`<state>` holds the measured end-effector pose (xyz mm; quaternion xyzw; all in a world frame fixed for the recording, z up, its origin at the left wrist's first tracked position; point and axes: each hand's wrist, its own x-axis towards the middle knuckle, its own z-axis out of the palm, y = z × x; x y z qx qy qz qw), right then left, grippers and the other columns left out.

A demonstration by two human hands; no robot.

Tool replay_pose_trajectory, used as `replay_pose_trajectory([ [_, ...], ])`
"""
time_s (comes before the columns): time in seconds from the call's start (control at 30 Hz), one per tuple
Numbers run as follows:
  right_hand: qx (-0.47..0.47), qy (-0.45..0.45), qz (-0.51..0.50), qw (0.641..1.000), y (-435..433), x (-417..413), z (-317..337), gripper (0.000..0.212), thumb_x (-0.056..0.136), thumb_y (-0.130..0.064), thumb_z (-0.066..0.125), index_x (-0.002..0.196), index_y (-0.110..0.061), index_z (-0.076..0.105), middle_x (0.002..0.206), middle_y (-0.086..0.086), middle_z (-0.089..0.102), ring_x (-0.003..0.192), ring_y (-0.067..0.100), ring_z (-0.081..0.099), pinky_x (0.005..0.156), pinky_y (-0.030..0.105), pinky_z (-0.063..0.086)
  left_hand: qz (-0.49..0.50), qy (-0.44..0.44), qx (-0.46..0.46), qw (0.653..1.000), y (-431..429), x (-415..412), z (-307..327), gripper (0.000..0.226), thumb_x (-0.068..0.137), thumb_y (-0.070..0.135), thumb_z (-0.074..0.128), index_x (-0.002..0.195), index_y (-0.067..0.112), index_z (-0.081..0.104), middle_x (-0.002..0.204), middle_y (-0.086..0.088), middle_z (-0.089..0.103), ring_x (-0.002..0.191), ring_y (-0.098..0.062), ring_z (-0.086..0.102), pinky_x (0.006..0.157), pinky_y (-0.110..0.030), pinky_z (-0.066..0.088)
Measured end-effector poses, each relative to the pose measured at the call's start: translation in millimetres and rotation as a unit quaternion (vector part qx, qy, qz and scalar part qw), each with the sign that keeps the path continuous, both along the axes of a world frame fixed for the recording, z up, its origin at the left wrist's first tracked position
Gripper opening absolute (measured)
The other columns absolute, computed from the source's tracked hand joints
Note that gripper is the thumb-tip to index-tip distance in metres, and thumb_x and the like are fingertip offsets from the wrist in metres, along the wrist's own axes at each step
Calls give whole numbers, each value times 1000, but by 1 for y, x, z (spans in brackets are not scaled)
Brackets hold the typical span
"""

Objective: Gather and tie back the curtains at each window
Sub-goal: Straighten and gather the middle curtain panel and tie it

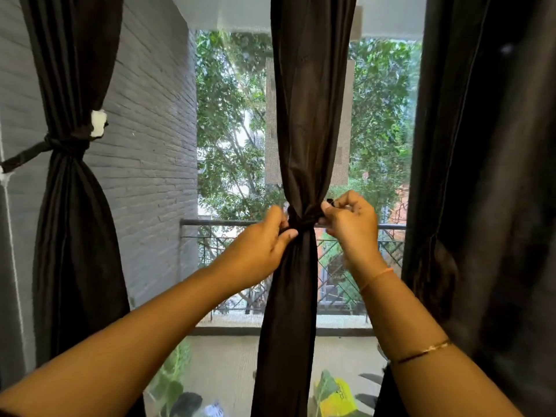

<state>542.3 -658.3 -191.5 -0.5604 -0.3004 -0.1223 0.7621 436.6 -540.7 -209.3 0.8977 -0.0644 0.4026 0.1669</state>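
Head view. The middle curtain (307, 115), dark brown, hangs straight in front of me, gathered to a narrow waist by a dark tie band (304, 220) wrapped round it. My left hand (264, 245) has its fingers curled on the band at the curtain's left edge, thumb against the cloth. My right hand (352, 227) pinches the band's other end at the right edge, a short dark tip showing above the fingers. Left: a second curtain (75, 221), already cinched by a dark strap (64, 147), before a grey brick wall (150, 130). Right: a third curtain (487, 176) hangs loose. Behind the middle curtain I see a balcony railing (216, 222) and trees (231, 130). Below lie a yellow packet (337, 395) and green leaves (171, 383); what the packet holds I cannot tell
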Motion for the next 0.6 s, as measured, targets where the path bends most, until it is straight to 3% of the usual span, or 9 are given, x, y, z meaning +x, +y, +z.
replay_pose_trajectory([
  [0.1,13,43,12,999,0,7,8,35,87,5,54,64,-13,36,62,6,46,52,15,50,56,30,49,-20,24,23,999,1,1,6,18,97,28,42,83,25,31,59,7,37,48,0,41,47,-15,32],
  [0.27,18,79,8,997,9,17,16,34,85,10,48,63,-13,36,61,5,49,51,16,48,49,28,45,-51,37,75,995,2,2,10,23,97,31,40,77,31,28,56,4,39,50,-4,40,49,-17,33],
  [0.47,-30,27,-49,998,22,18,5,32,89,-1,54,69,-15,34,78,15,46,59,21,52,71,50,55,-28,75,-9,997,28,9,-2,21,97,33,37,77,31,32,59,5,39,48,-4,34,50,-25,27],
  [0.53,-35,28,-37,998,23,16,3,31,91,-4,53,71,-15,32,80,16,47,57,20,54,69,48,57,-4,95,-23,995,35,14,-10,18,98,34,33,82,30,35,64,0,45,56,-12,42,54,-31,30],
  [0.6,-33,45,13,998,23,12,3,30,92,-6,53,72,-15,32,79,17,53,56,21,56,60,39,57,10,121,-59,991,40,18,-18,20,99,35,30,102,23,47,82,-4,58,74,-20,55,63,-32,38],
])
